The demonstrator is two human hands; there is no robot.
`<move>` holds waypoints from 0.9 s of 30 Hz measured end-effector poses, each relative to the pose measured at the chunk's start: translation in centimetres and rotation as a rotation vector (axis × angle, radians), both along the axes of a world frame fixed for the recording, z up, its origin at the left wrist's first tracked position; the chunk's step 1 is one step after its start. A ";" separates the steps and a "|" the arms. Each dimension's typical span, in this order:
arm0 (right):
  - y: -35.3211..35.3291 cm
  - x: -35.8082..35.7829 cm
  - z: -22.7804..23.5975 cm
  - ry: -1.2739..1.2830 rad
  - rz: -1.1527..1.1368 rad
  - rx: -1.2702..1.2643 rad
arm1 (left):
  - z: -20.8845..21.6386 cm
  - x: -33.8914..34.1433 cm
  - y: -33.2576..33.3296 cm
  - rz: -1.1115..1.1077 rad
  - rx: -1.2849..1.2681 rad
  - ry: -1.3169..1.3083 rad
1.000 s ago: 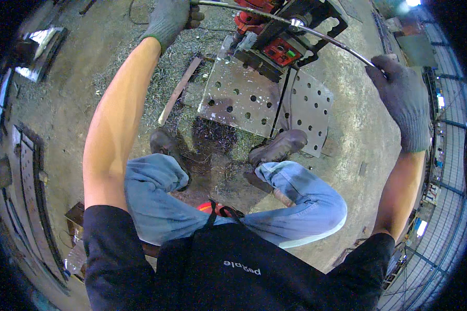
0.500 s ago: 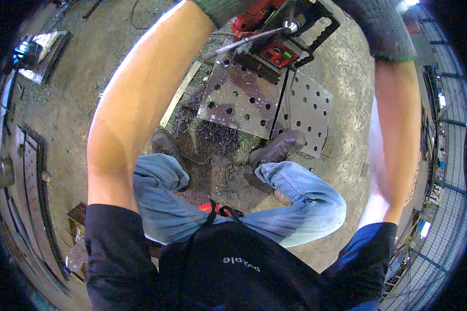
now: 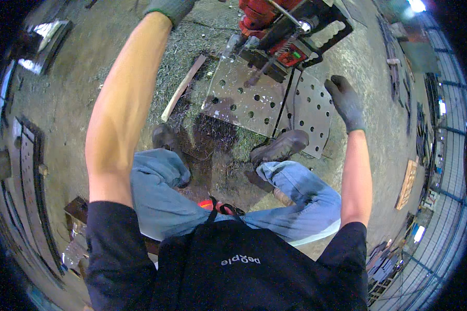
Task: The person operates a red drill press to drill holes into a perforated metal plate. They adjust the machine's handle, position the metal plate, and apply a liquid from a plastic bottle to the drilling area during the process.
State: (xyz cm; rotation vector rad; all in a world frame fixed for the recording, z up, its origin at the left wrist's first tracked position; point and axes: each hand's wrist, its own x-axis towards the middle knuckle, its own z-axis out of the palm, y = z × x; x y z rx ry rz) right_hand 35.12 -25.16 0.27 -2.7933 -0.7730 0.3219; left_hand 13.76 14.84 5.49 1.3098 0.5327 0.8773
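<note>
A red and black drill press (image 3: 283,44) stands at the far end of a perforated steel plate (image 3: 244,106). From its silver hub (image 3: 305,26) a feed lever (image 3: 275,59) slants down to the left over the plate. My left hand (image 3: 174,7), in a grey glove, is cut off by the top edge left of the machine; its fingers are out of sight. My right hand (image 3: 346,103), also gloved, hovers by the plate's right edge, below the machine's black handle (image 3: 329,44). Its fingers are loosely bent and nothing shows in them.
Metal shavings (image 3: 228,136) litter the floor around my boots (image 3: 280,146). A pale strip (image 3: 183,88) lies left of the plate. Long perforated metal bars (image 3: 30,171) lie at far left. A wooden piece (image 3: 407,184) and stacked stock (image 3: 386,267) are at right.
My right hand has come down and left from the top right toward the plate. My left hand has shifted left and up. The feed lever has swung from pointing left to pointing down-left.
</note>
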 end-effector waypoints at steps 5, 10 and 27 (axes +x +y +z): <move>5.0 -1.1 -3.8 0.050 -0.028 0.093 | 2.3 -0.9 -2.2 0.137 0.138 0.055; 8.2 0.4 -10.9 -0.001 -0.012 0.045 | 0.5 -1.0 -1.1 0.115 0.061 0.060; 8.4 6.3 -14.9 -0.137 0.083 0.190 | -0.1 -0.8 -4.3 0.161 0.377 -0.138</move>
